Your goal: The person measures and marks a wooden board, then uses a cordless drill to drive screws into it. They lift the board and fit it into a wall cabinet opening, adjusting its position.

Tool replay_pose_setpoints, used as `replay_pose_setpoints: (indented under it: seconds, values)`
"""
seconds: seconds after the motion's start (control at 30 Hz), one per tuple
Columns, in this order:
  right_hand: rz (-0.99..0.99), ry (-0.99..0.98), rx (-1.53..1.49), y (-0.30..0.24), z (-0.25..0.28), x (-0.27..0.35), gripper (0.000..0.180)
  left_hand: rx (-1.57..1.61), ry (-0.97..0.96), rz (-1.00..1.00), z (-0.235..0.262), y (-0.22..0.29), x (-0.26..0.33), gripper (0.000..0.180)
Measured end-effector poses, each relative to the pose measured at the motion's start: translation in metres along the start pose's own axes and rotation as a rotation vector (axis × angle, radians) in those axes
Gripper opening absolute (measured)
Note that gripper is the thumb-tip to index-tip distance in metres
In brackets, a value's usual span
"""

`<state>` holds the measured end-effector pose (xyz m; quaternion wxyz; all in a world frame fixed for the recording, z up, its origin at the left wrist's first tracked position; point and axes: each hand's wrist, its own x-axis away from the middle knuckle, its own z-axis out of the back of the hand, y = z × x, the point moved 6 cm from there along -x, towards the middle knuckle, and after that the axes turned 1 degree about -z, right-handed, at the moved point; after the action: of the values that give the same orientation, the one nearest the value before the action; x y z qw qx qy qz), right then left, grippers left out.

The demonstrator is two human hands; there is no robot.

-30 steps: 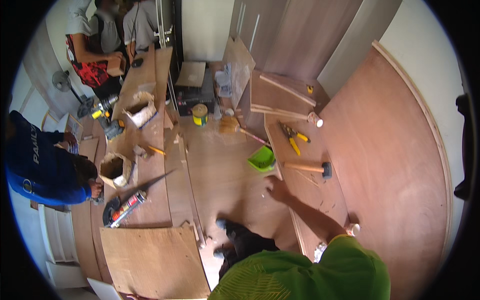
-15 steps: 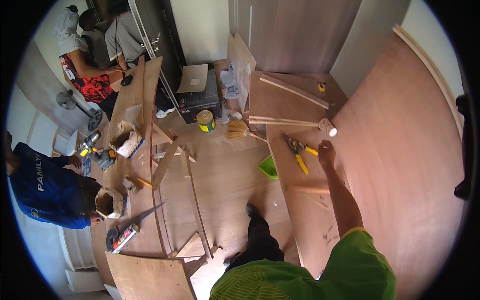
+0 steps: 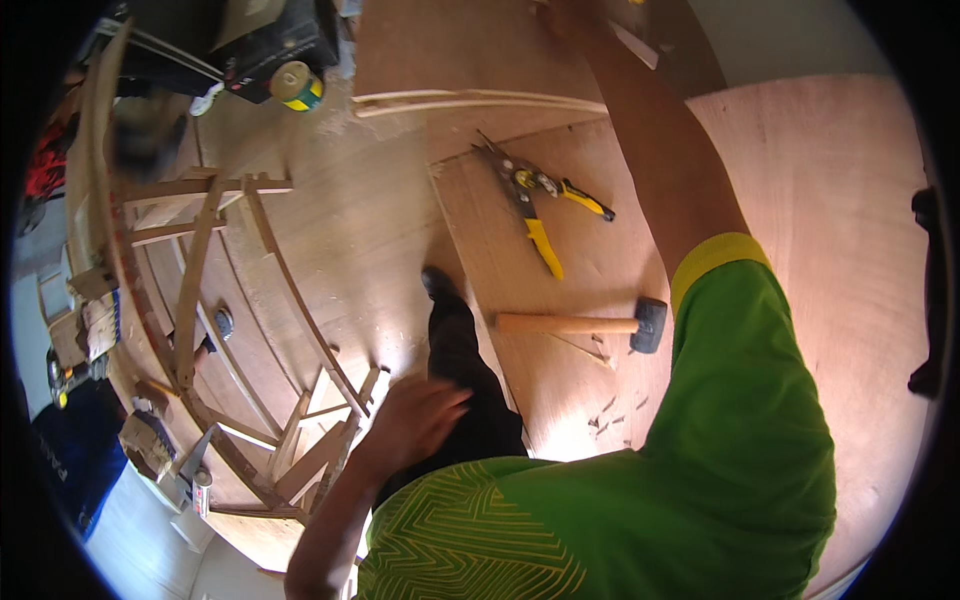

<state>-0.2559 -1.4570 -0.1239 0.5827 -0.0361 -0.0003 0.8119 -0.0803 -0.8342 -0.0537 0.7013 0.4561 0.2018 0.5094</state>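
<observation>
The left hand hangs with fingers loosely spread, holding nothing, above the wooden floor beside a dark trouser leg. The right arm stretches to the top edge, its hand blurred, so its grip cannot be told. A hammer and yellow-handled snips lie on the plywood sheet. 1 lidded tin stands far left, contents hidden.

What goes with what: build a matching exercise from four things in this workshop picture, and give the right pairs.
Things:
1. hammer
2. snips
3. round tin
4. left hand

Descriptions:
A. yellow handles, on the plywood sheet
B. wooden handle, dark head
C. open, fingers spread, holding nothing
D. yellow lid, near the black case

Pairs: 1-B, 2-A, 3-D, 4-C
</observation>
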Motion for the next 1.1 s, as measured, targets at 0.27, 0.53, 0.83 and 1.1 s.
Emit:
replay_pose_setpoints:
  seconds: [0.27,0.53,0.83,1.1]
  values:
    - [0.242,0.029,-0.388,-0.009,0.099,0.051,0.043,-0.513,-0.274,-0.201,-0.149,0.067,-0.153,0.042]
    - [0.283,0.498,-0.706,0.021,0.263,0.109,0.068,-0.173,0.166,-0.255,-0.061,0.048,-0.204,0.019]
    - [0.691,-0.414,-0.916,-0.15,0.296,0.261,0.054,1.647,0.514,0.091,0.117,-0.03,-0.047,0.069]
    - [1.547,-0.667,-0.412,-0.41,0.284,0.363,0.05,0.606,0.433,0.298,0.133,0.051,0.212,0.108]
